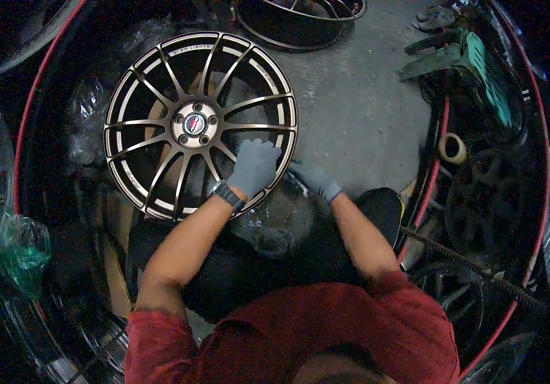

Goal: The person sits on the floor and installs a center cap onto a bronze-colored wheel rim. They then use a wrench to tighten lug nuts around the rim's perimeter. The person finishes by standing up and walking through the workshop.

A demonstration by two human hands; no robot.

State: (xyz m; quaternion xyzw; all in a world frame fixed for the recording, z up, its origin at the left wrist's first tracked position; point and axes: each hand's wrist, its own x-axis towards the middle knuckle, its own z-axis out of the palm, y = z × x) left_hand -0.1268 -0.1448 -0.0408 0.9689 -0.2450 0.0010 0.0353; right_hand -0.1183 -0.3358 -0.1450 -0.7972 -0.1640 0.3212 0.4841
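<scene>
A bronze multi-spoke alloy wheel (196, 114) lies face up in front of me, left of the middle, with a centre cap in its hub. My left hand (256, 168), in a grey glove with a dark watch at the wrist, is closed at the wheel's lower right, between the spokes and the outer lip; its fingertips are hidden. Just outside that lip, my right hand (316, 179), also gloved in grey, is smeared by motion. Its fingers are curled round a small, slim dark-and-light item (300, 184) too blurred to name.
Another dark wheel (294, 29) rests at the far edge. To the right are a green plastic stool (477, 70), a tape roll (452, 148) and a dark spoked wheel (483, 205). Clear plastic wrap (89, 109) and a green-tinted bag (28, 249) lie at the left.
</scene>
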